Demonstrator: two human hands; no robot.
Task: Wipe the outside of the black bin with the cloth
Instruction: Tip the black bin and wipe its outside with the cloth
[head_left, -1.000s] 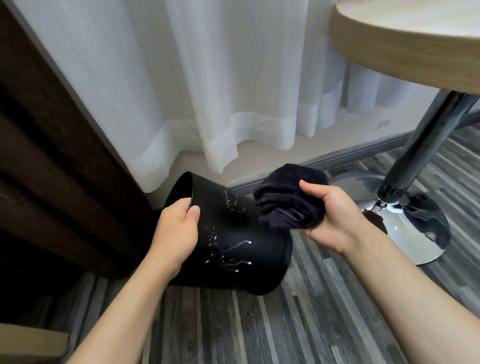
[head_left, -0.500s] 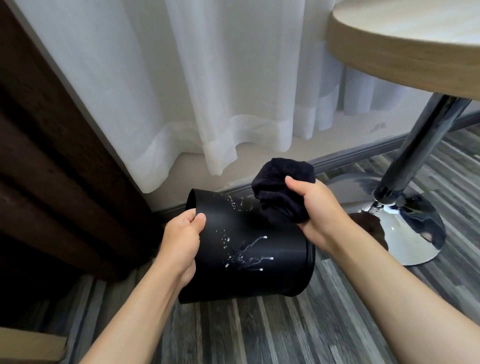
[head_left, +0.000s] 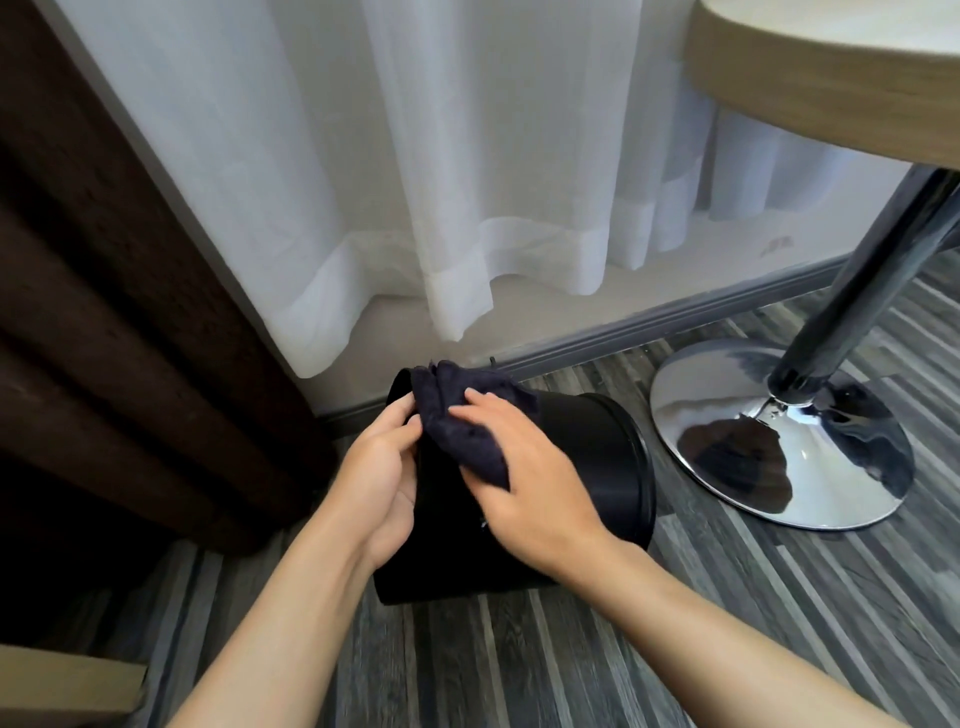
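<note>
The black bin (head_left: 587, 467) lies tipped on its side on the floor, one end toward the right. My left hand (head_left: 382, 478) grips its left rim. My right hand (head_left: 524, 483) presses a dark navy cloth (head_left: 462, 421) flat onto the bin's upper side. The cloth and my hands hide the white splashes on the wall of the bin; only a tiny white speck shows under my right hand.
A round wooden table top (head_left: 831, 73) stands at the upper right on a chrome post with a wide chrome base (head_left: 789, 441) next to the bin. White sheer curtain (head_left: 415, 182) hangs behind. A dark brown curtain (head_left: 104, 312) fills the left. The floor is grey striped planks.
My right hand has come down with the cloth from above the bin onto its upper side, covering the white splashes. The bin has shifted slightly right; the left hand stays on the rim.
</note>
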